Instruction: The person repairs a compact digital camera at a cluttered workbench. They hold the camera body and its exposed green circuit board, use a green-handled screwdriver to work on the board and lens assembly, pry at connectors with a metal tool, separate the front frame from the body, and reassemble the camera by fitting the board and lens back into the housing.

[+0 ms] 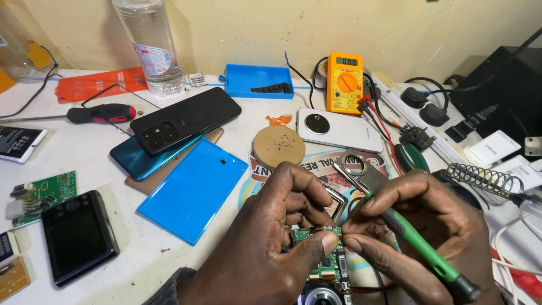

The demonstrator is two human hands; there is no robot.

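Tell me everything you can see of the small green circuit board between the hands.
The small green circuit board sits low in the view, mostly hidden. It is green with dark chips and metallic parts, standing roughly upright above a round camera lens. The left hand pinches its top edge with thumb and fingers; the right hand, holding a green-handled tool, touches its right side.

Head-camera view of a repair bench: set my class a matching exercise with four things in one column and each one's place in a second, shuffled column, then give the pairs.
Things:
1. multimeter
2. clear bottle
3. green-handled tool
4. small circuit board

Places:
A. pinched by the left hand
B. held in the right hand
C. far edge of the table, left of the blue tray
D. right of the blue tray, near the wall

Pairs: 1-D, 2-C, 3-B, 4-A
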